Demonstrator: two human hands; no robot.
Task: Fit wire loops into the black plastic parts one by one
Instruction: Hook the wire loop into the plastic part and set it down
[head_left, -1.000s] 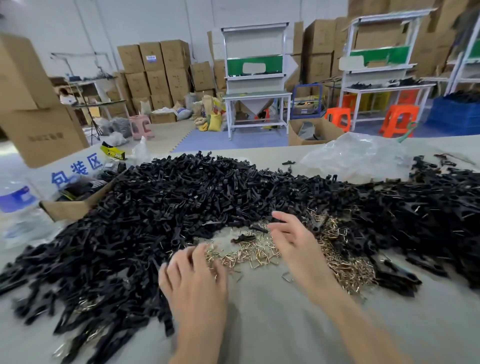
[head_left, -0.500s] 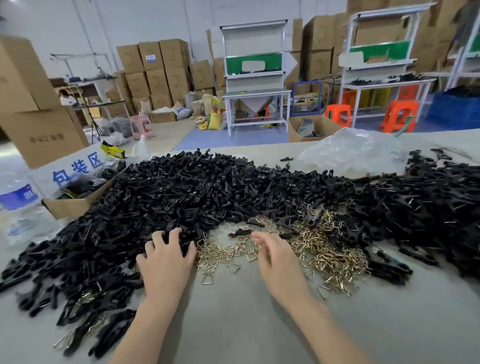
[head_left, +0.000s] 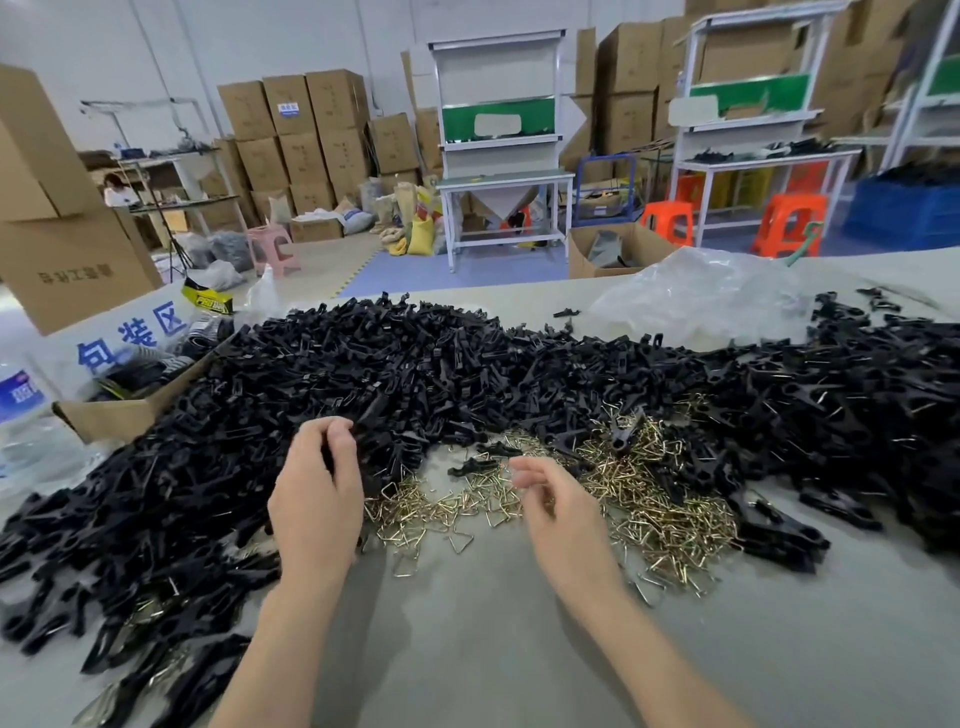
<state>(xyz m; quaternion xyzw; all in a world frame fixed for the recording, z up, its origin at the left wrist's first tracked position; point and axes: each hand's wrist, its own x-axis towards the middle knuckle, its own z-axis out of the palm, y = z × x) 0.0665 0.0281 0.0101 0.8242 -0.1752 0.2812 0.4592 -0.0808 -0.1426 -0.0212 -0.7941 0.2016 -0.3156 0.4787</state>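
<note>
A huge heap of black plastic parts stretches across the grey table from left to right. In front of it lies a scatter of brass-coloured wire loops. My left hand is at the heap's near edge, its fingers and thumb pinched around a black plastic part that sticks out past the fingertips. Just above the loops, my right hand hovers with its fingers loosely curled; whether a loop is between them is hidden. A few loose black parts lie among the loops between my hands.
An open cardboard box with dark items sits at the left, beside a water bottle. A crumpled clear plastic bag lies at the table's far right. Beyond the table are workbenches, orange stools and stacked cartons.
My left hand has moved forward from the table into the edge of the black heap and closed its fingers. My right hand has lifted off the loops and curled.
</note>
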